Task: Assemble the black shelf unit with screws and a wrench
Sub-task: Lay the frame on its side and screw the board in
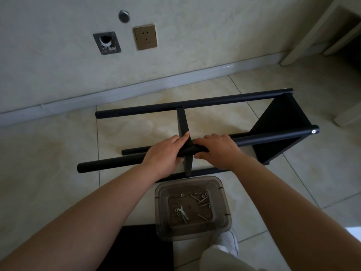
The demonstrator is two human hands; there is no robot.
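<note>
Left hand (164, 151) and right hand (218, 148) both grip the shelf unit's near pole (109, 163).

I count four black poles (195, 103) on the one shelf unit (277, 122), with two black panels (183, 124) fixed between them. One clear tub (192, 209) sits by me, holding one wrench (182, 212), about five long screws (203, 199) and a few nuts, too small to number. My two hands (166, 151) are out.

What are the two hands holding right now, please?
Left hand: grips the near pole beside the middle shelf.
Right hand: grips the same pole.
</note>
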